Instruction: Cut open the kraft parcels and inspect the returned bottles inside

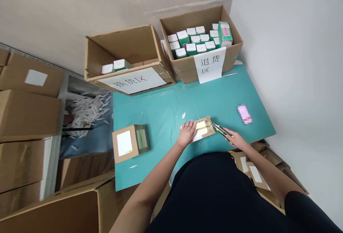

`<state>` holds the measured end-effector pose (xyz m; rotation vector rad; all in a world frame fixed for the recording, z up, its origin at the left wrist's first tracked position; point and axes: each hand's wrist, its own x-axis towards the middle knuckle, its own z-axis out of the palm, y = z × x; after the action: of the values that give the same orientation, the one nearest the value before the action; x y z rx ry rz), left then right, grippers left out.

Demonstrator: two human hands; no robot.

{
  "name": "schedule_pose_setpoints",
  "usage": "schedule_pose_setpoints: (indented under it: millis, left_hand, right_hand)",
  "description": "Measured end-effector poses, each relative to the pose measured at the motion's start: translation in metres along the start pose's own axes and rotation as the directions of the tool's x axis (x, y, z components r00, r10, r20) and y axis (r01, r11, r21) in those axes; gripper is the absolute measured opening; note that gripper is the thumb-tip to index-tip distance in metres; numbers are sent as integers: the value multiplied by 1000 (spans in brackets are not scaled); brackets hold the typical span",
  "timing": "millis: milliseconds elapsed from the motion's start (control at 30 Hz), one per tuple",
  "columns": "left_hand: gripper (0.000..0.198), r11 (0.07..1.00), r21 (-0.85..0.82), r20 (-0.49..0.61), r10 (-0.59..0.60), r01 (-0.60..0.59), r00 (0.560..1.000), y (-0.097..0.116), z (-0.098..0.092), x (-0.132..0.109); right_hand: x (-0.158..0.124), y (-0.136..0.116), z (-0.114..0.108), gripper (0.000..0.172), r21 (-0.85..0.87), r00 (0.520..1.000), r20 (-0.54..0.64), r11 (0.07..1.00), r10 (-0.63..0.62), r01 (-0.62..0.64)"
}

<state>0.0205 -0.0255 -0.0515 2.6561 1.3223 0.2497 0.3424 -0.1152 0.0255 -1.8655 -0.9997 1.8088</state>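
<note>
A small flat cardboard box lies on the green table in front of me, with white and yellow labels, handwriting and tape on its right end. My left hand is closed over the left end of this box, holding it against the table. A black and yellow utility knife is gripped in my right hand. Its tip is at the box's taped right end; whether the blade touches the tape is too small to tell.
A taped carton sits on the left of the table. Behind stand two labelled open boxes, the left and right, containing green-and-white packs. A blurred pink item lies at right. Stacked cartons fill the left side.
</note>
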Motion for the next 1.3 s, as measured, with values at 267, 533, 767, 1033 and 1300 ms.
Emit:
schedule_pose_setpoints:
  millis: [267, 533, 767, 1033, 1300]
  left_hand:
    - [43, 1000, -13, 0, 1, -1, 1000, -1, 3, -2]
    - [44, 997, -74, -13, 27, -28, 1000, -5, 0, -2]
    - [42, 999, -47, -13, 20, -20, 1000, -4, 0, -1]
    - [42, 999, -32, -22, 13, -14, 1000, -3, 0, 0]
    - [45, 996, -83, 4, 13, -12, 1000, -4, 1, -3]
  right_hand:
    - [-17, 7, -4, 70, 15, 999, 32, 1000, -5, 4]
    - [-7, 11, -3, 74, 97, 993, -99, 993, -60, 70]
    - [18, 4, 5, 67, 60, 996, -70, 996, -60, 65]
    - [5, 8, 5, 67, 19, 998, -34, 998, -51, 52]
    - [-5, -3, -1, 63, -36, 1000, 30, 999, 8, -7]
